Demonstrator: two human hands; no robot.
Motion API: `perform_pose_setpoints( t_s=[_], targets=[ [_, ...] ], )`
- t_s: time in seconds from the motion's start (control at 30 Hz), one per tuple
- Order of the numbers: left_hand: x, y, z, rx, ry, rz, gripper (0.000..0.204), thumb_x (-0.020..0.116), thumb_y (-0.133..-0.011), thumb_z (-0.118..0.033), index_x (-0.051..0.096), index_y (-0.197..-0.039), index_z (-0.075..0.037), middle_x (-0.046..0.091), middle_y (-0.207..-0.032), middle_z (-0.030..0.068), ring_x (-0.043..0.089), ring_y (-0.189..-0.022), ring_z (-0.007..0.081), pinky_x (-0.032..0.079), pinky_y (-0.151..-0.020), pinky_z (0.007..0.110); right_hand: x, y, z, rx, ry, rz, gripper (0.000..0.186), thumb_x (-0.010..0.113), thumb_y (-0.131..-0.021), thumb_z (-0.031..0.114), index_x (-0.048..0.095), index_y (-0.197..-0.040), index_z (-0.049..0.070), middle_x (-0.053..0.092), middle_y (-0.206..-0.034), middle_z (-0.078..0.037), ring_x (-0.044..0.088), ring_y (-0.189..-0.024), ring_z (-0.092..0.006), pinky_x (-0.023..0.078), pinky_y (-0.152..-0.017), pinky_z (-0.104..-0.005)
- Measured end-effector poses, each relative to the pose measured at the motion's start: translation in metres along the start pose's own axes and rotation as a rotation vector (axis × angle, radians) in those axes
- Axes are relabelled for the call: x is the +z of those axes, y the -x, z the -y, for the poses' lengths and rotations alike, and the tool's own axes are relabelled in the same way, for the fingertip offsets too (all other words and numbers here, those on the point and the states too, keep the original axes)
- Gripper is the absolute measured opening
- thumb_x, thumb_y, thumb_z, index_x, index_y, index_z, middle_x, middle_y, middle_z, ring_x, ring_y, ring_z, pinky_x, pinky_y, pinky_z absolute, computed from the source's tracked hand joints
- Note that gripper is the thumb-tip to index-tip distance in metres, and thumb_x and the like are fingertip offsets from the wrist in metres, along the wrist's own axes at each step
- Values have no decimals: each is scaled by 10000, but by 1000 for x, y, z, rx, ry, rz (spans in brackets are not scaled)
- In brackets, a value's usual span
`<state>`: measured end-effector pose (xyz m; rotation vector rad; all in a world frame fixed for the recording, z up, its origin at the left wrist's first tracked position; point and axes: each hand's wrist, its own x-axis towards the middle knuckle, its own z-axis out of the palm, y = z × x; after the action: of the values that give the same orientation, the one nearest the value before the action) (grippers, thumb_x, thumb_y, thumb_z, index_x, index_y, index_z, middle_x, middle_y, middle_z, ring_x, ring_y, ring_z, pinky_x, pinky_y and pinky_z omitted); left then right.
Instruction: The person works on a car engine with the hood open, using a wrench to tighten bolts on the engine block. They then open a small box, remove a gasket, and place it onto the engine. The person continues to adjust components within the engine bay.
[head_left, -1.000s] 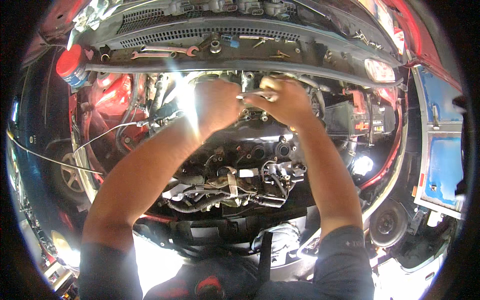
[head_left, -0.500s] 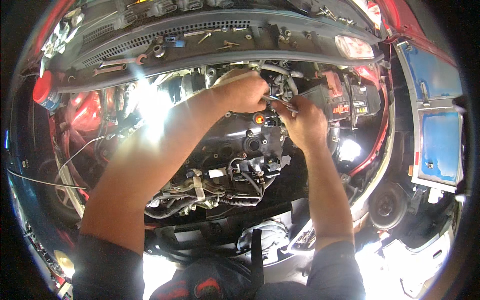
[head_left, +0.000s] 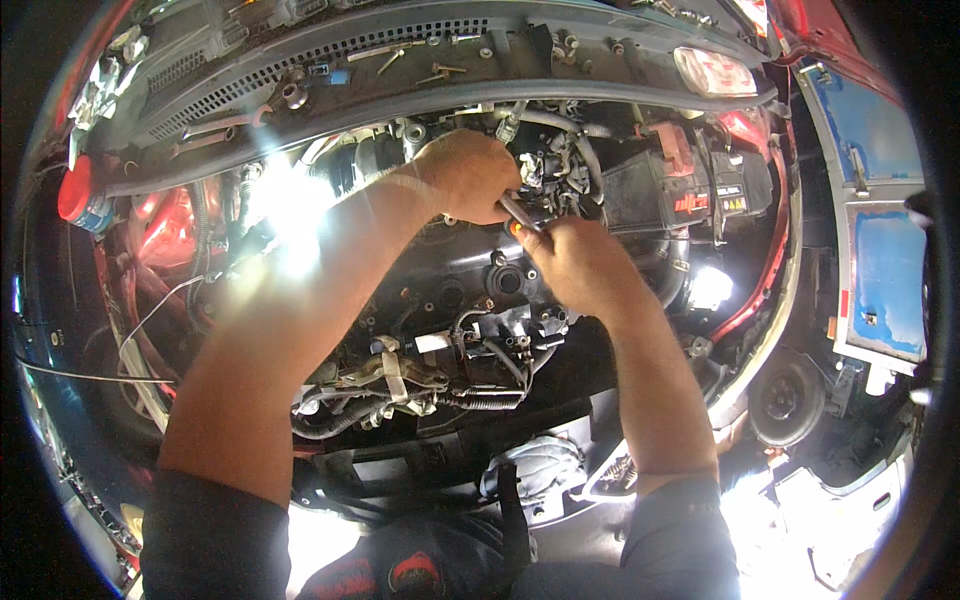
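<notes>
Over the far part of the engine, a slim silver metal hand tool [head_left: 518, 211] spans the gap between my two hands. My left hand [head_left: 468, 175] is closed in a fist around its far end, which is hidden inside the fingers. The thumb and fingers of my right hand [head_left: 578, 258] close on its near end. Whether it is a ratchet or a wrench I cannot tell. Below both hands lies the black engine cover [head_left: 440, 262], with a round dark opening [head_left: 505, 280] in it. A small orange spot shows beside my right thumb.
Wrenches [head_left: 225, 124], a socket [head_left: 293, 94] and several bolts [head_left: 438, 75] rest on the cowl along the back. A battery [head_left: 715, 190] sits at the right. A red-lidded container [head_left: 85, 195] stands at the left. Wiring and hoses [head_left: 410, 375] cross the engine's near side.
My right hand has moved left and toward me, closer to my left hand. The tool now slants more steeply, with less of it exposed. My left hand has shifted slightly left.
</notes>
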<state>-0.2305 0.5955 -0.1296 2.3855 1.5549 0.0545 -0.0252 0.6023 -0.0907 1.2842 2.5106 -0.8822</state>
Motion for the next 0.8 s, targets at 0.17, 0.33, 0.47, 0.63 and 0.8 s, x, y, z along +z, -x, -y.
perform_pose_setpoints(
  t_s=[0.17, 0.33, 0.47, 0.63, 0.8],
  targets=[
    [-3, -7, -12, -270, 22, 57, 309, 679, -798, -355, 759, -912, -80, 736, -903, 152, 721, -893, 339, 581, -823, 444, -26, -21, 3, 23, 287, 204, 485, 495, -1010, 441, 704, -969, 6, 694, -936, -265, 680, -931, -429, 533, -817, -524],
    [-10, -36, -16, -743, 198, -34, 341, 655, -826, -270, 743, -1067, -45, 723, -1119, 172, 708, -1039, 314, 569, -892, 417, -36, -74, -3, 16, 571, -90, 417, 469, -1025, 409, 635, -1216, 77, 677, -1173, -202, 628, -1143, -378, 427, -1014, -549],
    [-8, -39, -6, -800, 249, -67, 330, 649, -818, -249, 744, -1067, -55, 717, -1139, 171, 699, -1069, 306, 565, -906, 410, -38, -83, 0, -28, 687, -16, 374, 520, -951, 199, 585, -1299, 78, 601, -1348, -199, 542, -1303, -351, 284, -1127, -638],
    [13, -34, -20, -892, 194, -262, 319, 702, -834, -353, 767, -938, -59, 745, -987, 169, 729, -960, 298, 587, -837, 380, -38, -78, 4, -107, 621, -129, 411, 461, -966, 163, 532, -1365, 94, 514, -1446, -176, 494, -1348, -357, 221, -1168, -640],
    [9, -43, -41, -1003, 270, -130, 226, 639, -861, -219, 765, -1002, -96, 737, -1064, 158, 715, -1032, 286, 577, -874, 394, -31, -77, -5, -117, 696, -164, 405, 440, -987, 192, 533, -1368, 90, 501, -1459, -163, 492, -1352, -344, 188, -1172, -650]
  ],
)
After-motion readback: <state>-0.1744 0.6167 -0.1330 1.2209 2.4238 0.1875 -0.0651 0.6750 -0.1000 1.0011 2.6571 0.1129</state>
